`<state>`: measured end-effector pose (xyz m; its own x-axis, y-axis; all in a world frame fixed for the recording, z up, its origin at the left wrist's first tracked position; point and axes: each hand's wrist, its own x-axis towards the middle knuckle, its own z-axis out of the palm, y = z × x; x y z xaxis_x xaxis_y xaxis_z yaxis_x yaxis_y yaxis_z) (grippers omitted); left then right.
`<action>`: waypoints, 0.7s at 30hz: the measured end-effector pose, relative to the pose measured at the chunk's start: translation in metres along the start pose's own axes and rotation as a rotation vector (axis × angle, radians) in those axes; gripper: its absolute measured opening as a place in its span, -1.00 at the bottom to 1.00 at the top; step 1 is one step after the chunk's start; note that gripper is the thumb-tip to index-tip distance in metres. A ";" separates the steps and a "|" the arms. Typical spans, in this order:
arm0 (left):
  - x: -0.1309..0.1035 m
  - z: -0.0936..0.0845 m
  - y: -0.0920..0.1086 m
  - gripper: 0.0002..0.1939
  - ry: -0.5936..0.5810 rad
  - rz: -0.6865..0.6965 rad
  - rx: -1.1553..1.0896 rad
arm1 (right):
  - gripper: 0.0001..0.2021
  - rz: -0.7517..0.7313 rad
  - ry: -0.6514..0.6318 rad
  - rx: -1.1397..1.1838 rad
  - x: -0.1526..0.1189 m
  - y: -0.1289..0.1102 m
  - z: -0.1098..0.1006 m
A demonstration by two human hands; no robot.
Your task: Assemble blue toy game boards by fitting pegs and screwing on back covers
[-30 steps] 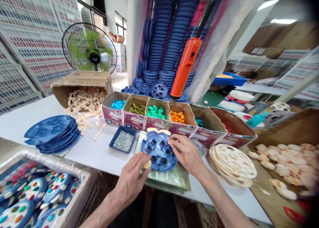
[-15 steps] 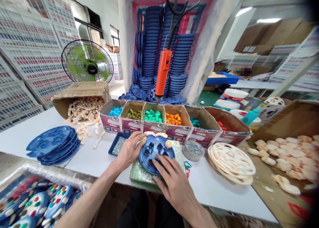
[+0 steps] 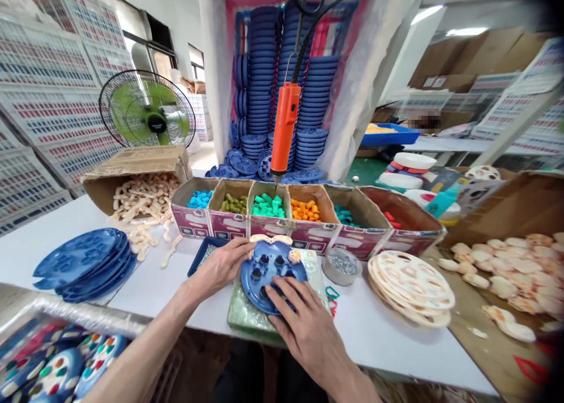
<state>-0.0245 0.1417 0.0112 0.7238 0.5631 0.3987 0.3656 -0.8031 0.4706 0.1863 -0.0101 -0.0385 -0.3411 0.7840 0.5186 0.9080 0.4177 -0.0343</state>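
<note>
Both hands change position from a second ago: the left hand (image 3: 223, 267) moves from the near-left to the far-left edge of a round blue plastic plate (image 3: 269, 274) with dark holes, the right hand (image 3: 304, 326) from its far-right edge to its near-right face. At left lies a stack of blue oval plates (image 3: 83, 262). Left fingers are nearly together; whether they pinch anything cannot be told. Centrally, the plate rests on a green wrapped block (image 3: 251, 318). The right hand lies spread open, gripping nothing. Farther right sits a stack of cream perforated discs (image 3: 409, 285).
</note>
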 end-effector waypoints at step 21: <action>-0.001 0.017 0.014 -0.68 0.032 -0.192 0.130 | -0.58 0.004 0.067 0.018 0.000 0.001 0.003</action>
<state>-0.0105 0.1269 0.0042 0.6158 0.7121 0.3372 0.5684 -0.6979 0.4357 0.1869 -0.0080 -0.0413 -0.3203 0.7533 0.5744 0.9045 0.4234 -0.0509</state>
